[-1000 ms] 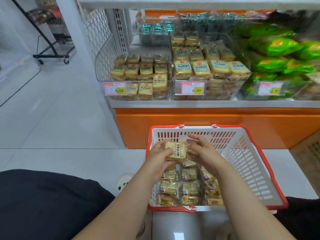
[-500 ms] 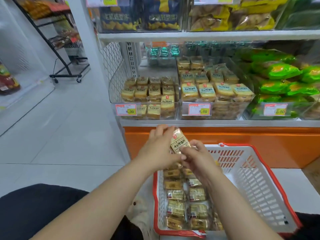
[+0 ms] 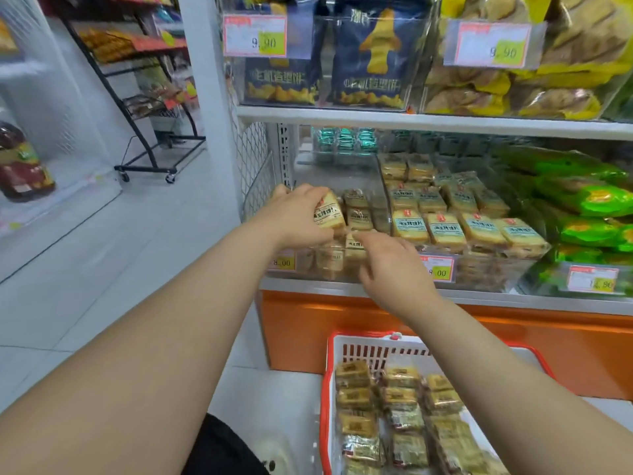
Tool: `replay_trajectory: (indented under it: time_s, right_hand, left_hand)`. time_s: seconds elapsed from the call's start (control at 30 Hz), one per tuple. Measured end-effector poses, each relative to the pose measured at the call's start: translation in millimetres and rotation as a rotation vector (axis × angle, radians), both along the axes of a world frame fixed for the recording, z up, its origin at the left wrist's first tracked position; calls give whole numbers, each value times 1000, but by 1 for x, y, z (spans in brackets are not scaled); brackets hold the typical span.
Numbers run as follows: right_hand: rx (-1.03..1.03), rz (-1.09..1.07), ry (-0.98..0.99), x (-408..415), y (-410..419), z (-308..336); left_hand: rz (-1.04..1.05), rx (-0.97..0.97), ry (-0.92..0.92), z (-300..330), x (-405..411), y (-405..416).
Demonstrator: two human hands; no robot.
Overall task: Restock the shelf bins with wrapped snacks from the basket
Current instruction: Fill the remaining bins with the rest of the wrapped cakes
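Placing step: my left hand (image 3: pixel 301 214) grips one wrapped snack (image 3: pixel 329 212) over the leftmost clear bin (image 3: pixel 337 265); my right hand (image 3: pixel 387 265), fingers relaxed, empty, hovers at its front. Next: set it down (basket (image 3: pixel 327 389) below holds more).

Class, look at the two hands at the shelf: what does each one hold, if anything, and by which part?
The left hand grips a wrapped snack by its left end, over the left bin. The right hand holds nothing, fingers loose.
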State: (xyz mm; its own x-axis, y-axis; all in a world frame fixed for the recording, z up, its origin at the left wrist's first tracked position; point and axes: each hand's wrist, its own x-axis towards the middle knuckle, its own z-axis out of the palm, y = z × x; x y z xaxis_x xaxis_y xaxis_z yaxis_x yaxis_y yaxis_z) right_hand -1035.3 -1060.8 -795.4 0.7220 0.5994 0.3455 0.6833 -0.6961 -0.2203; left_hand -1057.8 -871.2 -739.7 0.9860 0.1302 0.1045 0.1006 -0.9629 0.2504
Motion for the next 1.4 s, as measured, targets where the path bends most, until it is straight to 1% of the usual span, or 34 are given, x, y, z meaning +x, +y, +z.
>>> replay_trajectory:
  time_s: [0.07,0.13,0.23,0.37,0.53,0.67,1.07,1.27,1.33,1.4]
  right_hand:
    - [-191,33,-68,9,9,-10]
    - [-264,34,-86,12,15,-16]
    - [-313,12,-117,14,20,-14]
    - [-355,-11,-126,15,21,-10]
    - [-384,-21,-152,14,22,-9]
    - [-408,-30,-140,15,23,-8]
    - [-421,-40,-78,13,24,-4]
    - [-417,-24,-91,18,22,-10]
    - [-368,7,-68,20,19,-15]
    - [-208,79,-52,19,11,-21]
  left_hand:
    - [-6,21,5,3,13,6]
    - [-41,-25,51,4,24,7]
    - [-87,-142,187,-1,35,5]
    - [-100,-173,306,-10,46,8]
    - [-133,-72,329,-20,56,3]
    - [-127,-36,342,-25,61,2]
    - [-113,-43,356,-28,68,1]
    - [-102,-38,350,-30,69,-12]
    - [-100,-42,348,-31,68,-14]
    - [-91,-106,337,-33,66,-11]
